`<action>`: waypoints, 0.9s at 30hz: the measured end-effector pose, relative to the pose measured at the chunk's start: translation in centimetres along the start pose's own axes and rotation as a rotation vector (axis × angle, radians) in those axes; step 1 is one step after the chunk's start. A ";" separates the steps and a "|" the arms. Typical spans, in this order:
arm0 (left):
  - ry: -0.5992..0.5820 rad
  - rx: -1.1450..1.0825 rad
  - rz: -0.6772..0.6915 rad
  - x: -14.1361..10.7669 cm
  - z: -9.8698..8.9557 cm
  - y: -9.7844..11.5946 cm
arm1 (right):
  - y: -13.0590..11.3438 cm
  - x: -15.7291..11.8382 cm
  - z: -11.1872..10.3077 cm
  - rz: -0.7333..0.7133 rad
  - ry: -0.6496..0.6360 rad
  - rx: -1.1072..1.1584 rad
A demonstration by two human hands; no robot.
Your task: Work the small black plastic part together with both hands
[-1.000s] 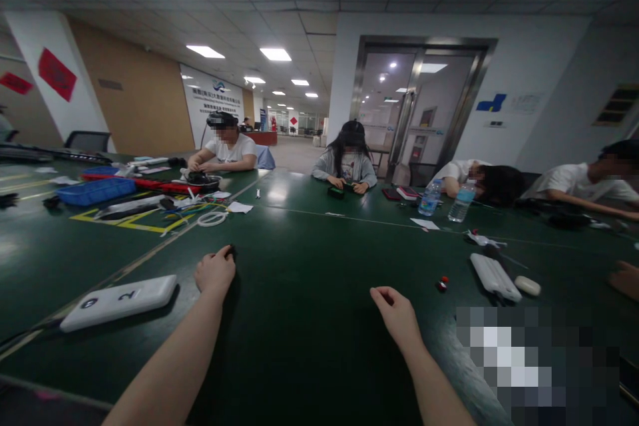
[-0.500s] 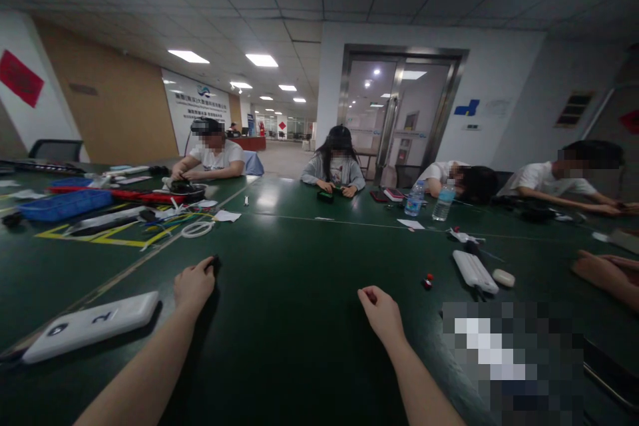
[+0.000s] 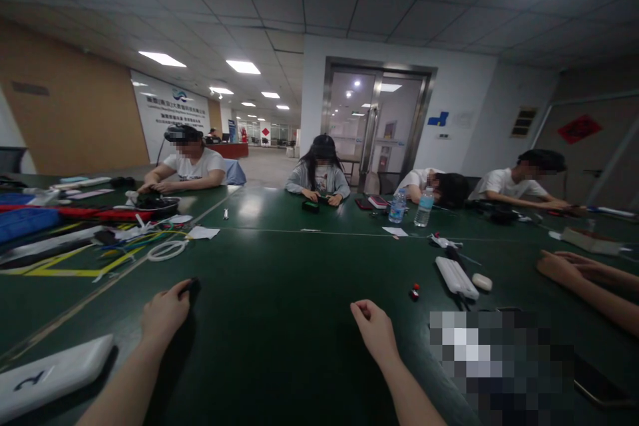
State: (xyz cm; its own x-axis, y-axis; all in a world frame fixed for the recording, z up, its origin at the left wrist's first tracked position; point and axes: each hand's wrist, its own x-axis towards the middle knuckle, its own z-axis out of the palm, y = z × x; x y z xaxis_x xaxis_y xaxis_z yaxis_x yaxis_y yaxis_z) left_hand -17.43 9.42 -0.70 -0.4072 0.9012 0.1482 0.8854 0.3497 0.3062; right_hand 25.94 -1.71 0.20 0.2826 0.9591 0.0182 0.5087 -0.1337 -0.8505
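Here, a dark green workbench [image 3: 279, 259] is spread before the hands. A white plastic block [image 3: 52, 373] marked with a numeral is lying at the lower left of the frame, just beside the left forearm, and a coil of white cable [image 3: 166, 251] is placed farther off, left of centre. Right of centre, a second white plastic block [image 3: 456, 277] is seen near a small white oval piece [image 3: 482, 282] and a small red-and-black knob [image 3: 414, 291]. A co-worker's hand [image 3: 569, 269] is stretched in from the right edge. The left hand's fingers [image 3: 177, 296] are closed on a small dark object [image 3: 190, 286], which is too small to be identified. The right hand's fingers [image 3: 362, 309] are curled loosely inward; whether anything is held there cannot be told. Both hands [image 3: 164, 314] [image 3: 374, 331] are kept low over the bench, reaching forward at the bottom of the frame.
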 end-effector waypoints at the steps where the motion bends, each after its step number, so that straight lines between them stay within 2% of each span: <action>1: -0.004 0.008 0.005 -0.1 -0.1 0.1 | 0.0 0.0 0.0 -0.005 0.005 0.015; 11: -0.015 -0.003 0.045 -1.2 -0.9 0.6 | 0.3 -0.2 0.2 -0.003 0.030 0.119; 17: -0.077 0.003 0.030 -1.8 -1.6 0.8 | 0.8 -0.2 1.0 -0.010 0.011 0.138; 24: -0.063 0.007 0.008 -2.1 -1.7 0.9 | 1.0 -0.3 1.2 0.009 0.028 0.163; 27: -0.066 0.013 0.008 -2.3 -1.8 1.0 | 0.8 -0.1 1.3 -0.027 0.037 0.171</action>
State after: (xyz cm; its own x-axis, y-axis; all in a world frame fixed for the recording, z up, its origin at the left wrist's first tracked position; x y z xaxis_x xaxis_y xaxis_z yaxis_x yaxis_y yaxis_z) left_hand -15.99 7.25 0.99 -0.3853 0.9186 0.0885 0.8915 0.3457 0.2929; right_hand 25.32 -1.58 -1.19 0.3020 0.9515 0.0584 0.3714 -0.0610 -0.9265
